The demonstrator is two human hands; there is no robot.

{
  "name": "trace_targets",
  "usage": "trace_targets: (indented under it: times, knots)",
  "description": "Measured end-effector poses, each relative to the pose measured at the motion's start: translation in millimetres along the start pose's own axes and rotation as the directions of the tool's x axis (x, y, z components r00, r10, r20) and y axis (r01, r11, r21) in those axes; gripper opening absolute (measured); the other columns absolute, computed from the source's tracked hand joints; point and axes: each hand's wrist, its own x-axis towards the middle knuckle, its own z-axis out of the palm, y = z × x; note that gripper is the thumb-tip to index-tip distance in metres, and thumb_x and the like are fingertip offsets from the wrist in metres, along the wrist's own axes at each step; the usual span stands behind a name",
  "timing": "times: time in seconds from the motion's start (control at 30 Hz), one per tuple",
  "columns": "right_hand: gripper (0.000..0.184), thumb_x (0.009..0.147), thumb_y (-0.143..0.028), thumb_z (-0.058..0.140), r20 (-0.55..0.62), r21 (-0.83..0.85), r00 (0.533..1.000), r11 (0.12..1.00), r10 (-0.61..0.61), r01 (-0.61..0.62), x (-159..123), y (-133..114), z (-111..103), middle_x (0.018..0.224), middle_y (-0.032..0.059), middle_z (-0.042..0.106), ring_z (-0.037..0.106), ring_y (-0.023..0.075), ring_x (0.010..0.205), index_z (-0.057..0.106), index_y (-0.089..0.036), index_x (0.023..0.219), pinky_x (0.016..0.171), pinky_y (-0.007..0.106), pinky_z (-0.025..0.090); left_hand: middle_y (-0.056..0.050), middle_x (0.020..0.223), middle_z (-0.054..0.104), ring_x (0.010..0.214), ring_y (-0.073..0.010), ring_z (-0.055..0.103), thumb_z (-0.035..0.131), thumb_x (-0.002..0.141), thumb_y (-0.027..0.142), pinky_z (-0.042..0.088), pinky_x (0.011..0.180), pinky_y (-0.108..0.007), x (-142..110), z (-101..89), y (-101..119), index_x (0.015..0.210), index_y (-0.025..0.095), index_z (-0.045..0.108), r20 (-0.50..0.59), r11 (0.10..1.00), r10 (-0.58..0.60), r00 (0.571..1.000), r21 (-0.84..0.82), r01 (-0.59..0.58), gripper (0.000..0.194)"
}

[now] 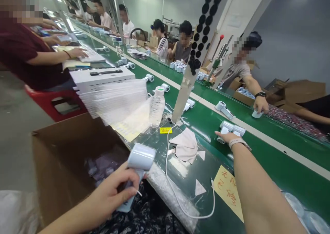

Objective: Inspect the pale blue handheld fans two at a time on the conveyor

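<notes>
My left hand (117, 186) is closed around the handle of a light-blue handheld device (141, 156) with a drum-shaped head, held above my lap. A thin white tip sticks out by its fingers. My right hand (228, 136) reaches over the green conveyor belt, at a cluster of similar devices (238, 129). Its thumb stretches out to the left, apart from the rest; the other fingers are partly hidden. Between the hands, on the bench edge, lie a pale cloth (187, 146), a white cable (167, 168) and a yellow note with red handwriting (227, 189).
A clear bottle with a green cap (157, 107) stands beside a stack of plastic sleeves (121, 100). A metal post (187, 89) rises at the belt's near side. An open cardboard box (64, 151) is at my left. Across the belt (273, 137), a co-worker's hand (261, 105) holds a pale part.
</notes>
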Motion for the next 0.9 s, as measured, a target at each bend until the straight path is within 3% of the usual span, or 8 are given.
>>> trace_targets:
  times: [0.17, 0.37, 0.47, 0.53, 0.6, 0.73, 0.8, 0.9]
  knots:
    - [0.026, 0.097, -0.037, 0.06, 0.166, -0.104, 0.986, 0.994, -0.014, 0.032, -31, -23, -9, 0.106, 0.0098, 0.069, 0.067, 0.0239, 0.098, 0.067, -0.013, 0.105, 0.085, 0.042, 0.055, -0.005, 0.096, 0.065, 0.088, -0.0212, 0.06, 0.06, 0.087, 0.033, 0.05, 0.085, -0.03, 4, -15.2, -8, 0.07, 0.022, 0.067, 0.21, 0.98, 0.12, 0.97, 0.131, -0.15, 0.021]
    - [0.031, 0.084, -0.045, 0.062, 0.214, -0.107, 0.956, 0.968, -0.2, 0.226, -124, -12, -7, 0.091, 0.0196, 0.069, 0.067, 0.0375, 0.087, 0.07, -0.015, 0.079, 0.079, 0.049, 0.051, -0.006, 0.096, 0.065, 0.092, -0.0234, 0.061, 0.056, 0.086, 0.033, 0.05, 0.088, -0.032, 14, -29.5, -23, 0.068, 0.021, 0.063, -0.04, 0.988, 0.042, 0.998, 0.149, -0.035, 0.022]
    - [0.037, 0.077, -0.047, 0.07, -0.004, 0.066, 0.923, 0.92, -0.386, 0.385, -143, -54, -3, 0.108, 0.0226, 0.068, 0.057, 0.0469, 0.115, 0.071, -0.015, 0.097, 0.1, 0.063, 0.04, -0.005, 0.098, 0.064, 0.094, -0.0232, 0.06, 0.057, 0.086, 0.036, 0.049, 0.09, -0.033, 21, -27.3, -20, 0.07, 0.021, 0.063, -0.023, 0.988, 0.072, 0.997, 0.141, -0.068, 0.023]
    - [0.056, 0.073, -0.046, 0.075, -0.204, 0.464, 0.842, 0.708, -0.499, 0.532, -142, -105, 0, 0.135, 0.0183, 0.06, 0.046, 0.0405, 0.134, 0.063, -0.018, 0.121, 0.115, 0.058, 0.029, -0.006, 0.099, 0.063, 0.094, -0.0231, 0.06, 0.058, 0.086, 0.037, 0.049, 0.089, -0.033, 23, -24.0, -15, 0.07, 0.021, 0.063, 0.013, 0.987, 0.1, 0.995, 0.126, -0.101, 0.023]
    - [0.089, 0.056, -0.036, 0.089, -0.216, 0.825, 0.866, 0.391, -0.45, 0.409, -134, -164, 6, 0.15, 0.0191, 0.047, 0.04, 0.0385, 0.14, 0.052, -0.017, 0.136, 0.119, 0.054, 0.023, -0.006, 0.101, 0.063, 0.095, -0.0232, 0.059, 0.058, 0.087, 0.039, 0.049, 0.09, -0.033, 19, -19.5, -10, 0.071, 0.02, 0.063, 0.036, 0.987, 0.121, 0.992, 0.099, -0.124, 0.025]
    - [0.099, 0.06, -0.032, 0.085, -0.179, 0.934, 0.898, 0.219, -0.402, 0.284, -108, -250, 22, 0.144, 0.0222, 0.052, 0.054, 0.0336, 0.129, 0.035, -0.014, 0.144, 0.11, 0.053, 0.04, -0.007, 0.102, 0.063, 0.097, -0.0235, 0.059, 0.057, 0.089, 0.042, 0.05, 0.091, -0.033, 1, -13.0, -8, 0.072, 0.02, 0.064, 0.085, 0.987, 0.138, 0.987, 0.072, -0.144, 0.028]
    - [0.085, 0.058, -0.026, 0.085, -0.172, 0.959, 0.897, 0.138, -0.407, 0.247, -101, -263, 27, 0.131, 0.0175, 0.064, 0.062, 0.0308, 0.117, 0.046, -0.015, 0.132, 0.107, 0.05, 0.044, -0.006, 0.101, 0.063, 0.095, -0.0231, 0.06, 0.057, 0.089, 0.043, 0.05, 0.089, -0.033, -10, -14.0, -15, 0.072, 0.02, 0.064, 0.136, 0.985, 0.135, 0.981, 0.09, -0.148, 0.029]
    - [0.068, 0.053, -0.022, 0.087, -0.165, 0.981, 0.904, 0.026, -0.395, 0.191, -110, -243, 27, 0.119, 0.0123, 0.07, 0.065, 0.0302, 0.111, 0.057, -0.017, 0.113, 0.108, 0.049, 0.044, -0.007, 0.101, 0.067, 0.096, -0.0245, 0.062, 0.06, 0.087, 0.05, 0.05, 0.091, -0.034, -20, -20.3, -30, 0.069, 0.021, 0.064, 0.111, 0.992, 0.088, 0.99, 0.083, -0.097, 0.034]
